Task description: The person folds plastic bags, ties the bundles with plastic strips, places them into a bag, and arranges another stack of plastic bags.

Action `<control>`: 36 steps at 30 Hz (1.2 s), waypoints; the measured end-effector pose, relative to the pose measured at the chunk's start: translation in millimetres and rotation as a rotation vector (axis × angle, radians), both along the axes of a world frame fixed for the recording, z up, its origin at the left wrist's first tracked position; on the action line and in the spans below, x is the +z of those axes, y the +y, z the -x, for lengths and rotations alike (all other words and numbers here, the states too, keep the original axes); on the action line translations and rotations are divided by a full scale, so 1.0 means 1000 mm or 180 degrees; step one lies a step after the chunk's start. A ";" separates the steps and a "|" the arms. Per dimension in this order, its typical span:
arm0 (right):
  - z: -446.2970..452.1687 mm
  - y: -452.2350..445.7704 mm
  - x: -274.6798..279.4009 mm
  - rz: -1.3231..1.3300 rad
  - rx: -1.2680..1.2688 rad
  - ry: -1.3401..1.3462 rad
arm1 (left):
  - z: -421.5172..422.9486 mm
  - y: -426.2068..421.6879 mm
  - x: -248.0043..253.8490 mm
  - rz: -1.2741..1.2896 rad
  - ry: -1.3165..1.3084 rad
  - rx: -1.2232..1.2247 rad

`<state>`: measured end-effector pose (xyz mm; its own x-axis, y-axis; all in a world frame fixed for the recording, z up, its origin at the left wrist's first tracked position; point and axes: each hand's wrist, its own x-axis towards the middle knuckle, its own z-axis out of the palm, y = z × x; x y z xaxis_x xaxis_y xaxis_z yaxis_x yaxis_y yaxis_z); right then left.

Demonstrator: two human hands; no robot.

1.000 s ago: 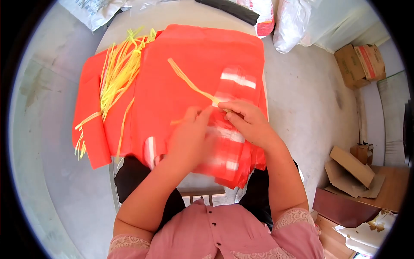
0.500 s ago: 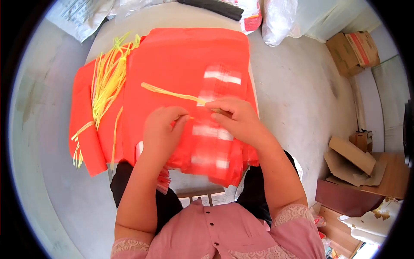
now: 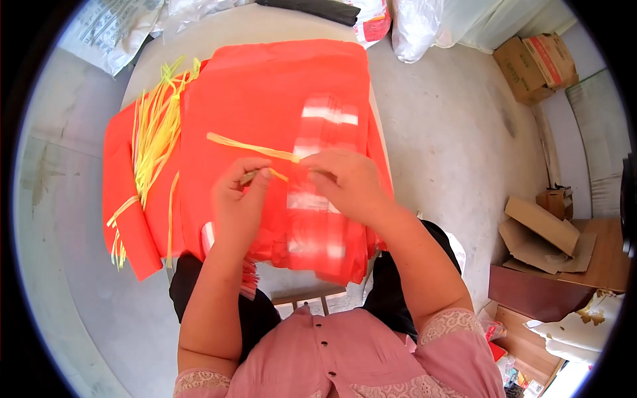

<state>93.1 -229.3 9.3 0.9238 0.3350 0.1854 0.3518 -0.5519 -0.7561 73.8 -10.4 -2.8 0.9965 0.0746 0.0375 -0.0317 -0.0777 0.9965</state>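
Note:
Yellow ribbon (image 3: 249,145) crosses the red sheets (image 3: 232,86) and runs to my right hand (image 3: 345,182), whose fingers pinch it at the edge of a red bundle with white bands (image 3: 325,113). My left hand (image 3: 242,196) is closed on a short end of the same yellow ribbon, just left of the bundle. A bunch of loose yellow ribbons (image 3: 158,132) lies on the sheets at the left. Below it, a narrow red roll (image 3: 138,240) has a yellow tie around it. My right fingers partly hide the knot area.
A black roll (image 3: 312,9) lies at the table's far edge (image 3: 199,33), near white plastic bags (image 3: 417,26). Cardboard boxes (image 3: 536,66) stand on the floor at the right. An opened carton (image 3: 544,235) rests on a brown cabinet (image 3: 607,252).
My left hand has moved left, away from my right hand, and now grips a ribbon end. The long ribbon end has swung lower. The whole view has shifted, with the table further left.

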 end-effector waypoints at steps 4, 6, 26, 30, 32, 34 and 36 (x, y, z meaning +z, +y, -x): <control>-0.002 -0.009 0.001 -0.0468 -0.0192 0.0590 | -0.001 0.008 0.006 0.0040 -0.0075 0.0264; -0.003 -0.009 0.003 -0.0427 -0.0103 0.0420 | 0.001 0.007 0.009 0.0014 -0.0171 0.0306; -0.002 0.010 -0.004 -0.0228 0.0364 -0.0192 | 0.000 -0.019 0.009 -0.1840 -0.1463 -0.0476; 0.003 0.010 0.008 -0.0190 0.0163 0.0289 | -0.001 -0.015 0.003 -0.1796 -0.1099 -0.0593; 0.007 0.010 0.013 -0.0300 -0.0023 0.0694 | 0.001 -0.016 0.004 -0.1597 -0.0788 -0.0563; 0.009 0.011 0.012 -0.0632 -0.0243 0.0952 | 0.002 -0.017 0.004 -0.1292 -0.0429 -0.0453; 0.006 0.003 0.010 0.0113 0.0014 0.0415 | 0.003 -0.018 0.004 -0.1055 -0.0297 -0.0420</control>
<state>87.1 -226.8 18.8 0.9378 0.3432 0.0518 0.2543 -0.5777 -0.7756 71.1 -28.0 1.3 0.9879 -0.0858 0.1291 -0.1524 -0.3851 0.9102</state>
